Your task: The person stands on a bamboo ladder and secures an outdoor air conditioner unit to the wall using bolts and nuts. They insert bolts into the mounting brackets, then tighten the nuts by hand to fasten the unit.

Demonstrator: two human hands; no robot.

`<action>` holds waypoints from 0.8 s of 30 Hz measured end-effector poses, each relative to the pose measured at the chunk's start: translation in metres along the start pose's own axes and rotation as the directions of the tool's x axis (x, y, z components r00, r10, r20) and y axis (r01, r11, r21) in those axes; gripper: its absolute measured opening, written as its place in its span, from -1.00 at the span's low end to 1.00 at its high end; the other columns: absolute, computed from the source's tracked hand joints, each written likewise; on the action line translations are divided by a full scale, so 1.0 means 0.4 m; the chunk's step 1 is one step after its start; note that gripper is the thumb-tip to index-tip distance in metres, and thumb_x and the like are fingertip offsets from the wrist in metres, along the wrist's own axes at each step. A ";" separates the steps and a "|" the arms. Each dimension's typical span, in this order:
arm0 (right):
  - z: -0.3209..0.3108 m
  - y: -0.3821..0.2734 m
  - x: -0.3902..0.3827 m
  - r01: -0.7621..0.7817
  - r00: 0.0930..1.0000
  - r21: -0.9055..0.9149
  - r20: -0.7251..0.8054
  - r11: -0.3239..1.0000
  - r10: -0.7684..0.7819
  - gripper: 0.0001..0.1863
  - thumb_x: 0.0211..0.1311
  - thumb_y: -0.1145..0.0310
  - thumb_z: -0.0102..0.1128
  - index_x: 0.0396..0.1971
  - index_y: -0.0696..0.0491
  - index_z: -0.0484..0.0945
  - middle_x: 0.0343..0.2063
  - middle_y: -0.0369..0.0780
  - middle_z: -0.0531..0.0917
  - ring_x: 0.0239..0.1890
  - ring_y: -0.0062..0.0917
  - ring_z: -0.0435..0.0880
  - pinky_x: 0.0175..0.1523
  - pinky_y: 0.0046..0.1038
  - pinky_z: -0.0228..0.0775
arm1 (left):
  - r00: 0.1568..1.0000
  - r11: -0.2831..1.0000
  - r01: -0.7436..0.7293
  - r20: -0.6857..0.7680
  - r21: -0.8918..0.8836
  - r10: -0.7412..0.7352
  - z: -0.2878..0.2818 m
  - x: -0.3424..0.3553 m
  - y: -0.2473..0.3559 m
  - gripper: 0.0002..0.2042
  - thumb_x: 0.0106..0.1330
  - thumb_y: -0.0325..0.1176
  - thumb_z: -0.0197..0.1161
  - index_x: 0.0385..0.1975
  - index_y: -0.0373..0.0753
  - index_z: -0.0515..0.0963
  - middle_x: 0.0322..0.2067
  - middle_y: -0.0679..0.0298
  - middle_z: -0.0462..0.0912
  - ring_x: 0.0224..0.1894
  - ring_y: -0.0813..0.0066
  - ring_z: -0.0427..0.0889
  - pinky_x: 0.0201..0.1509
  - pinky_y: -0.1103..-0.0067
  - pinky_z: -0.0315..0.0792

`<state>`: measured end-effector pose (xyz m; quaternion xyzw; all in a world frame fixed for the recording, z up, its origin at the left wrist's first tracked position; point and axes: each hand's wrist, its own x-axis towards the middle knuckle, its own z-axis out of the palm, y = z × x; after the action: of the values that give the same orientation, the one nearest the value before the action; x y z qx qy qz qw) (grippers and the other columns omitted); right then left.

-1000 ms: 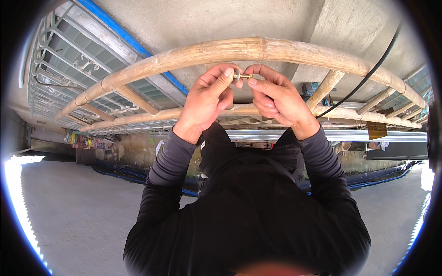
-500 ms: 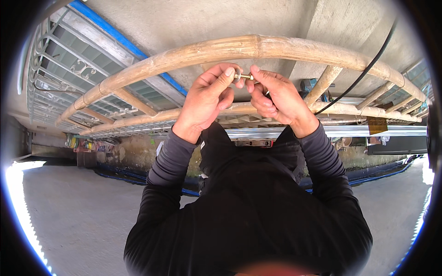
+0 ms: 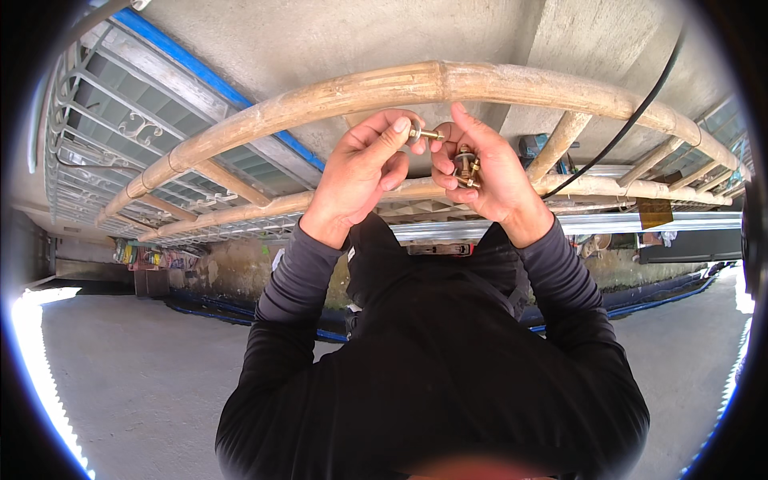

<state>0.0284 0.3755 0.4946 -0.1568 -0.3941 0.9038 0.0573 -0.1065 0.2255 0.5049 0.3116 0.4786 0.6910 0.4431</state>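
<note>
Here two hands meet in front of a curved bamboo pole (image 3: 448, 84). The left hand (image 3: 360, 180) pinches one small brass-coloured bolt (image 3: 424, 134) with a flat washer between thumb and forefinger, closed on it. The right hand (image 3: 488, 172) cups a few more bolts (image 3: 466, 166) in its palm, fingers curled around them; their exact number cannot be told. The two hands almost touch at the fingertips. Two long bamboo poles with cross rungs form a ladder-like frame (image 3: 240, 212). One black cable (image 3: 632, 120) crosses the upper right. A blue strip (image 3: 192, 64) runs along the concrete wall.
</note>
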 end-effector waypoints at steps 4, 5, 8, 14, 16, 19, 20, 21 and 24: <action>-0.011 -0.004 -0.008 0.023 0.999 -0.053 0.037 0.998 -0.021 -0.52 0.55 -0.08 0.05 -0.20 0.12 0.54 -0.54 -0.31 0.51 -0.58 -0.66 0.39 -0.61 -0.63 0.03 | 1.000 1.000 0.009 0.018 0.007 -0.009 0.000 0.002 -0.006 -0.70 0.62 -0.18 0.09 0.05 -0.29 0.55 -0.29 0.37 0.53 -0.62 0.80 0.20 -0.56 0.80 0.05; -0.013 -0.008 -0.012 0.023 0.998 0.002 0.053 1.000 -0.023 -0.54 0.54 -0.05 0.07 -0.22 0.12 0.55 -0.53 -0.31 0.52 -0.58 -0.66 0.39 -0.61 -0.64 0.03 | 1.000 1.000 0.010 0.014 0.015 -0.010 0.001 0.002 -0.008 -0.70 0.62 -0.17 0.09 0.05 -0.29 0.55 -0.29 0.37 0.53 -0.62 0.80 0.20 -0.56 0.80 0.05; -0.013 -0.013 -0.019 -0.011 1.000 -0.074 0.020 0.997 0.012 -0.58 0.54 -0.01 0.11 -0.19 0.12 0.54 -0.51 -0.30 0.54 -0.61 -0.69 0.36 -0.61 -0.64 0.04 | 1.000 1.000 0.014 -0.003 0.027 -0.014 0.002 0.002 -0.013 -0.70 0.62 -0.17 0.09 0.05 -0.29 0.55 -0.29 0.37 0.53 -0.62 0.80 0.20 -0.56 0.81 0.05; -0.013 -0.003 -0.017 0.018 0.999 -0.052 0.038 0.998 -0.016 -0.57 0.57 -0.01 0.05 -0.12 0.13 0.50 -0.56 -0.29 0.52 -0.71 -0.73 0.28 -0.66 -0.65 0.01 | 1.000 1.000 0.019 -0.005 0.017 -0.019 -0.004 0.007 -0.016 -0.70 0.62 -0.17 0.10 0.04 -0.30 0.55 -0.29 0.36 0.53 -0.61 0.80 0.20 -0.55 0.81 0.05; -0.014 0.000 -0.016 0.008 0.998 0.070 0.055 0.998 -0.012 -0.61 0.61 0.03 0.00 -0.11 0.11 0.49 -0.57 -0.29 0.51 -0.75 -0.78 0.25 -0.72 -0.73 -0.04 | 1.000 1.000 0.028 -0.006 0.013 -0.027 -0.005 0.008 -0.017 -0.70 0.62 -0.17 0.10 0.03 -0.29 0.55 -0.29 0.36 0.53 -0.61 0.80 0.20 -0.55 0.81 0.05; -0.013 0.002 -0.014 -0.051 0.999 -0.082 -0.008 0.995 0.051 -0.60 0.61 0.04 0.00 -0.05 0.12 0.47 -0.57 -0.29 0.50 -0.75 -0.79 0.23 -0.73 -0.73 -0.04 | 1.000 1.000 0.015 0.013 0.001 -0.015 -0.005 0.010 -0.019 -0.70 0.62 -0.17 0.10 0.03 -0.29 0.55 -0.30 0.35 0.53 -0.62 0.80 0.20 -0.55 0.81 0.05; -0.013 0.001 -0.016 -0.006 1.000 -0.060 0.027 0.998 0.007 -0.60 0.61 0.04 0.01 -0.06 0.13 0.48 -0.57 -0.29 0.50 -0.76 -0.79 0.23 -0.74 -0.73 -0.05 | 1.000 1.000 0.019 -0.003 0.006 -0.019 -0.005 0.010 -0.019 -0.70 0.62 -0.17 0.10 0.03 -0.29 0.55 -0.30 0.36 0.53 -0.62 0.80 0.20 -0.55 0.81 0.05; -0.014 0.001 -0.018 0.016 1.000 -0.048 0.020 0.999 -0.015 -0.60 0.60 0.04 0.01 -0.08 0.13 0.48 -0.57 -0.29 0.50 -0.76 -0.79 0.22 -0.74 -0.72 -0.05 | 1.000 1.000 0.016 -0.009 0.008 -0.016 -0.005 0.010 -0.019 -0.70 0.62 -0.17 0.10 0.03 -0.29 0.56 -0.30 0.36 0.53 -0.62 0.80 0.20 -0.55 0.81 0.05; -0.013 0.000 -0.020 -0.011 1.000 -0.019 0.028 1.000 0.012 -0.60 0.59 0.04 0.05 -0.09 0.14 0.49 -0.57 -0.29 0.50 -0.77 -0.79 0.21 -0.75 -0.72 -0.07 | 1.000 1.000 0.020 -0.014 0.015 -0.020 -0.004 0.010 -0.020 -0.70 0.61 -0.17 0.10 0.03 -0.29 0.56 -0.30 0.36 0.54 -0.62 0.80 0.20 -0.55 0.80 0.06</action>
<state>0.0375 0.3774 0.4931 -0.1469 -0.4023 0.9025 0.0450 -0.1068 0.2297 0.4969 0.3052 0.4898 0.6852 0.4443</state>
